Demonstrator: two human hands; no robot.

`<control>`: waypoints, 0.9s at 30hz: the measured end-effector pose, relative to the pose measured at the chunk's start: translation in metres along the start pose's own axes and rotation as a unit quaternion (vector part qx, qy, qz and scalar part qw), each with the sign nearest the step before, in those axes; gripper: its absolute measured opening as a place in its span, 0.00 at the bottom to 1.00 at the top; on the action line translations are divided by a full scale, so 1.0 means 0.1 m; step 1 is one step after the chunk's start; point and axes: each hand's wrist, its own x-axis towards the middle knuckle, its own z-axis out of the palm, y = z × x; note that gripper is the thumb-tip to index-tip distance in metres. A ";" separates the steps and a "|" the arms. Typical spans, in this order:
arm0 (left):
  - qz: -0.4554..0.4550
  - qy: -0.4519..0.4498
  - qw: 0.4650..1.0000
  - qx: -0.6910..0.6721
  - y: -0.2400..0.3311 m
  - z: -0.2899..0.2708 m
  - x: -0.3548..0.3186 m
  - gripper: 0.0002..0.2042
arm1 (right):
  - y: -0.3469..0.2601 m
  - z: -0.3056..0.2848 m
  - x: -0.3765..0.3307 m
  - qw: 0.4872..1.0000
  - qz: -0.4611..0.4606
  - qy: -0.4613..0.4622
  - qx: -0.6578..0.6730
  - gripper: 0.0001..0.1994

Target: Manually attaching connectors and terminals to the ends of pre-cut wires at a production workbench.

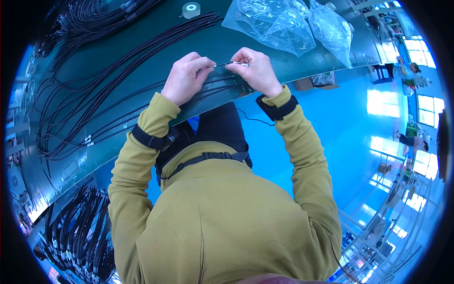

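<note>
Black cable (223, 64) in pinched fingers (204, 62)

Glossy, crinkled plastic bag (270, 24)

Above the green workbench (203, 40), the left hand (188, 78) and right hand (257, 71) pinched a thin black cable (223, 64), its tip (244, 65) apparently a silvery connector, too small to confirm. On the workbench lay long black cables (184, 26), a tape roll (190, 14) and clear plastic bags (269, 23).
</note>
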 end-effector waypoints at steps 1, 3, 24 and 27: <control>-0.008 -0.007 1.000 -0.003 0.00 -0.01 0.00 0.05 | -0.01 -0.04 0.01 0.996 0.048 -0.039 0.061 0.10; -0.002 -0.011 1.000 0.000 0.00 -0.02 0.00 0.05 | -0.02 -0.09 0.01 0.976 0.115 -0.097 0.158 0.09; 0.010 -0.024 1.000 0.015 0.05 -0.02 -0.04 0.04 | -0.03 0.17 0.14 0.951 0.155 -0.166 0.211 0.09; 0.033 -0.015 0.999 0.022 0.05 -0.02 -0.04 0.03 | -0.08 0.26 0.14 0.943 0.161 -0.146 0.253 0.09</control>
